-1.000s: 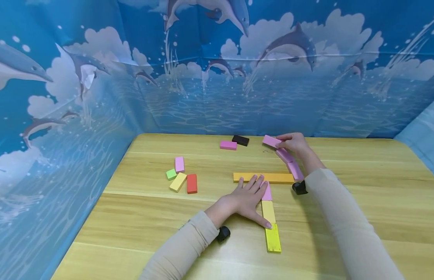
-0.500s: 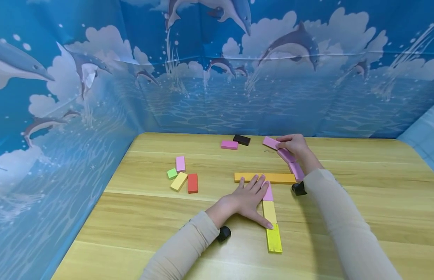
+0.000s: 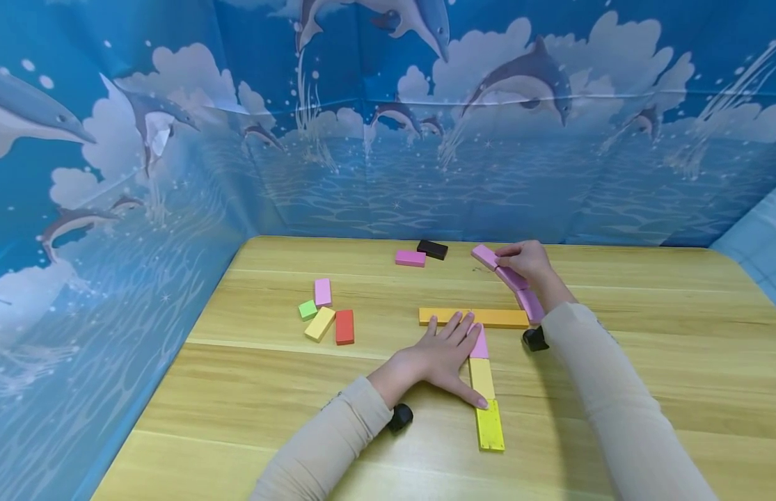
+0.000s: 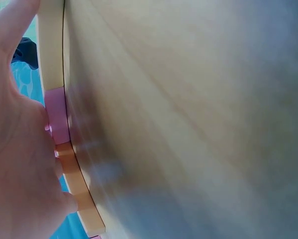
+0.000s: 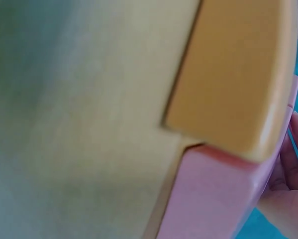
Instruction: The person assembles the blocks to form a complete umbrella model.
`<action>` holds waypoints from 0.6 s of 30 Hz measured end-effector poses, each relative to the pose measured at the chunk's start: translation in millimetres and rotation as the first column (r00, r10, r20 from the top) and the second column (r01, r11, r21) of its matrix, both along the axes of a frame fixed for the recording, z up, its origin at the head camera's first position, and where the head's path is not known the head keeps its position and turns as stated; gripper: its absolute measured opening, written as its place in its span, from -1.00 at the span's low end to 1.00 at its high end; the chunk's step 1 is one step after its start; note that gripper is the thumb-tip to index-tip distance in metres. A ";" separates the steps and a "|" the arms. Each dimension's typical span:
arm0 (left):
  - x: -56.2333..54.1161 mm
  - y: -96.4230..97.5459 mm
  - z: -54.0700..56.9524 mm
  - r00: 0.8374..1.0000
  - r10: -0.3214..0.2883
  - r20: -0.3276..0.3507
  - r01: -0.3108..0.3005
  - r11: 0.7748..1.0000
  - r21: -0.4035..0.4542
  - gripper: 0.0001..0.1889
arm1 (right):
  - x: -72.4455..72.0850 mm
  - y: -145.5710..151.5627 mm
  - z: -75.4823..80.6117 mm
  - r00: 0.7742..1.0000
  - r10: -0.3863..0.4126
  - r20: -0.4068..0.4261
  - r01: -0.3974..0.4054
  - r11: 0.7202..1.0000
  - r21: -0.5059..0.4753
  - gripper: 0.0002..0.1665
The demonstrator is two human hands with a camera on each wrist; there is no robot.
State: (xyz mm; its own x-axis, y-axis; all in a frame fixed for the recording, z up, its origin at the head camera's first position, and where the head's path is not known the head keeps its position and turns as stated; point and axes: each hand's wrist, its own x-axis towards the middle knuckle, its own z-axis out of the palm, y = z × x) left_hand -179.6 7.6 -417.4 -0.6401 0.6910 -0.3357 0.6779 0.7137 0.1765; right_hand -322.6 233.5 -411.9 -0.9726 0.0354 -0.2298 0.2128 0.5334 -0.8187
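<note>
My left hand (image 3: 438,358) lies flat with fingers spread. Its fingertips touch the long orange block (image 3: 444,316) and the pink block (image 3: 480,345) below it, while the thumb rests where a pale yellow block (image 3: 481,378) meets a bright yellow one (image 3: 491,430). Farther back, my right hand (image 3: 533,266) pinches the near end of a pink block (image 3: 484,255). That block lies end to end with two more pink blocks, a middle one (image 3: 510,277) and a near one (image 3: 530,307), in a curve up from the orange block's right end. The right wrist view shows the orange block (image 5: 233,64) close up.
To the left lie a light pink block (image 3: 322,292), a small green block (image 3: 307,310), a pale yellow block (image 3: 319,324) and a red block (image 3: 344,327). Near the back edge, a darker pink block (image 3: 410,259) touches or nearly touches a black block (image 3: 433,250).
The far pink block has come down from a slightly raised position and turned a little, lining up with the middle pink block. My left hand has stayed in place.
</note>
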 end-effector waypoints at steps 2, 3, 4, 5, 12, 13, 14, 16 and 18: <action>0.6 -0.2 1.5 1.000 0.000 -0.004 0.000 1.000 0.003 0.26 | 0.6 -0.5 0.4 1.000 0.001 0.007 -0.001 1.000 -0.001 -0.61; 0.9 -0.2 2.8 1.000 0.001 -0.003 -0.001 1.000 0.003 0.25 | 0.8 -0.7 0.5 1.000 0.001 0.010 -0.001 1.000 -0.001 -0.61; 0.9 -0.3 2.9 1.000 0.001 0.000 -0.001 1.000 0.005 0.25 | 1.4 -0.7 0.5 1.000 0.011 0.014 -0.011 1.000 -0.004 -0.59; 1.6 -0.4 5.0 1.000 -0.001 0.001 0.001 1.000 0.005 0.25 | 1.6 -0.8 0.5 1.000 0.012 0.014 -0.012 1.000 -0.004 -0.59; 1.5 0.2 4.3 1.000 0.001 0.001 -0.001 1.000 0.010 0.24 | 1.4 -1.1 0.3 1.000 0.008 0.019 -0.008 1.000 -0.003 -0.60; 1.6 0.1 4.0 1.000 0.000 -0.002 0.000 1.000 0.011 0.24 | 1.1 -1.0 0.1 1.000 0.004 0.022 -0.004 1.000 -0.003 -0.60; 1.7 0.1 3.7 1.000 -0.002 -0.007 0.002 1.000 0.012 0.24 | 0.8 -0.9 -0.1 1.000 0.001 0.026 0.000 1.000 -0.005 -0.60; 2.0 -0.1 3.3 1.000 -0.003 -0.019 0.003 1.000 0.011 0.25 | 0.5 -0.8 -0.1 0.999 -0.005 0.035 0.006 1.000 -0.007 -0.59; 2.1 0.1 3.1 1.000 -0.004 -0.030 0.004 1.000 0.009 0.25 | 0.0 -0.4 -0.1 0.999 -0.009 0.041 0.010 1.000 -0.011 -0.59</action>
State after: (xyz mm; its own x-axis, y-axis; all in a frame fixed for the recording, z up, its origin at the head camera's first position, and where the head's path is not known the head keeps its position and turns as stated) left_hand -177.5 7.7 -414.3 -0.6468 0.6967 -0.3102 0.6860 0.7092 0.1624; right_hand -322.6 233.0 -412.0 -0.9621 0.0416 -0.2694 0.2509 0.5219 -0.8153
